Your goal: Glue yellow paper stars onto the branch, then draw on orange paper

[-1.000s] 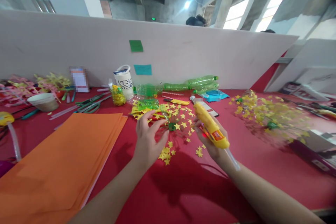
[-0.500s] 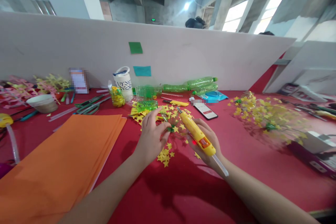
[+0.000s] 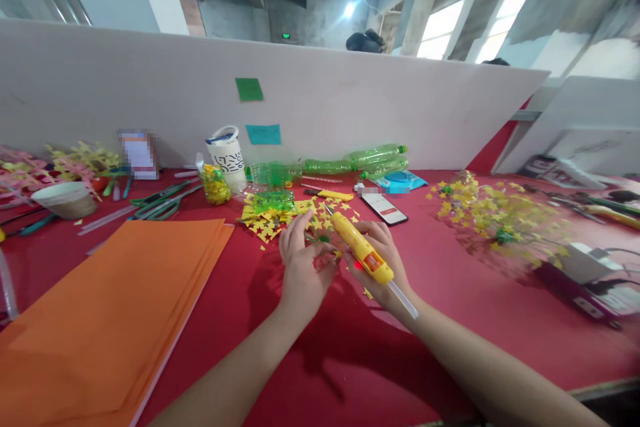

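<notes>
In my right hand (image 3: pixel 383 253) is a yellow hot glue gun (image 3: pixel 357 240), its nozzle pointing up and away and a clear glue stick poking out of its back end. A red light glows near its grip. My left hand (image 3: pixel 307 270) is closed in a pinch, with a small yellow star (image 3: pixel 337 254) at its thumb and fingertip. Just beyond those fingertips shows a green plastic piece (image 3: pixel 324 238) with thin spokes; what supports it is hidden. Loose yellow paper stars (image 3: pixel 265 223) lie behind the hands.
Orange paper sheets (image 3: pixel 115 307) cover the left. Behind are a white cup (image 3: pixel 227 163), green plastic bottles (image 3: pixel 370 159), a yellow cutter (image 3: pixel 335 195) and a phone (image 3: pixel 384 207). Rightward stand a yellow star bouquet (image 3: pixel 485 217) and a power strip (image 3: pixel 580 293). Scissors (image 3: pixel 163 203) lie left.
My left hand has moved right and slightly nearer me, its fingertips now at a yellow star beside the green piece. The glue gun has shifted slightly left in view. The whole view has drifted a little.
</notes>
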Tool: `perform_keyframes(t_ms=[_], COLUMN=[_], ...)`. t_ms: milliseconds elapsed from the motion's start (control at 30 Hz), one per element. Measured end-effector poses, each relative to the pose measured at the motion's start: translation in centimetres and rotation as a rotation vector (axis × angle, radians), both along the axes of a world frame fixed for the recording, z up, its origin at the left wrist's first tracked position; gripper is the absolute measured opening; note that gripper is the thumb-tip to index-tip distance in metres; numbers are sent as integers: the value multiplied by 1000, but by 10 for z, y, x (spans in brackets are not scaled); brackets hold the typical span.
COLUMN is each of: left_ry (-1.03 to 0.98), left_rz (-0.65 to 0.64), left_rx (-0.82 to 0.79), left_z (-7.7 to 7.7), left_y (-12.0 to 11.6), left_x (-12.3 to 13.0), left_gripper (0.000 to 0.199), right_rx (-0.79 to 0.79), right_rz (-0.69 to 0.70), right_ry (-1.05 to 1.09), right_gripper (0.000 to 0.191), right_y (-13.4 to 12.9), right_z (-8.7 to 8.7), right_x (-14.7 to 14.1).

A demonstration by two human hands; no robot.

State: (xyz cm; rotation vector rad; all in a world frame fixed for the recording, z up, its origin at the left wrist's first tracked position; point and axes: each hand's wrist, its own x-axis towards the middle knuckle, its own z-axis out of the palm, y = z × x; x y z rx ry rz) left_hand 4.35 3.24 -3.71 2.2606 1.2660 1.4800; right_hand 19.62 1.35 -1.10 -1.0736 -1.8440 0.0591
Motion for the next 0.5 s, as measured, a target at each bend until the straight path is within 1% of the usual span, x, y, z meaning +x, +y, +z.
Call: perform_keyframes(t_ms=[100,267,367,500], left_ry=[-52,-57,-30,29], left_rz=[48,40,59,85], left_rx=[7,12,22,41], left_z=[-2,-6,-5,-1], left_y=[0,2,2,1], left_x=[2,0,-2,-4], left_gripper=[5,9,12,10], right_rx=[13,2,10,9], right_rz=[-25,-2,4,-6], right_ry=[-7,-6,-10,-15], right_gripper=[5,4,4,6], right_y=[1,2,2,2], right_z=[-1,-4,-4,-4], right_x=[1,3,3,3])
